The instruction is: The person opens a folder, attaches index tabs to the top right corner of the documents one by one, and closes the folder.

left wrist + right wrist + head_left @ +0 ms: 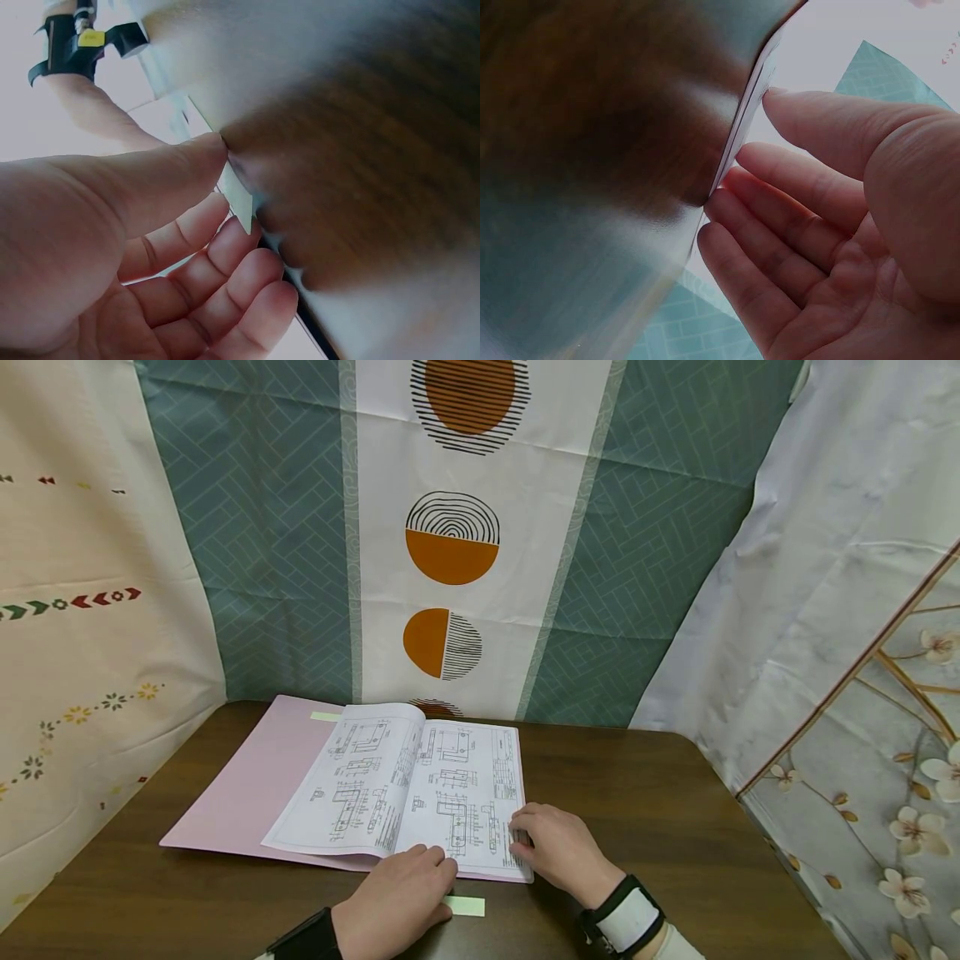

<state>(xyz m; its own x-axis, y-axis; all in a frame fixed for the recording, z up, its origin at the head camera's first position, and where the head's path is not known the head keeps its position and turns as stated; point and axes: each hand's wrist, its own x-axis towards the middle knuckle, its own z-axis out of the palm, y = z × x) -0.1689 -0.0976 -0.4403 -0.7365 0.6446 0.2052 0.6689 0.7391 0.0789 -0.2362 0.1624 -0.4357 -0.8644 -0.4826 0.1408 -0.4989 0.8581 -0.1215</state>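
Note:
An open booklet of technical drawings (468, 752) lies on a pink folder (232, 797), its left-hand pages arching up near the middle fold. At the booklet's lower edge, my left hand (401, 893) has its fingertips over the page's border, the thumb beside a pale green paper strip (468, 907). The left wrist view shows this strip (240, 201) passing between thumb and fingers, close along the table surface. My right hand (562, 847) rests at the booklet's lower right edge. Its fingers (757, 232) are loosely bent, with thumb and fingertips right at the page edges (742, 120).
Another pale green strip (326, 717) shows at the folder's top edge. Everything lies on a dark brown wooden table (645, 810). Behind it hangs a green and white patterned cloth (285, 527), with a cream cloth (90, 635) at left and a floral one (885, 760) at right.

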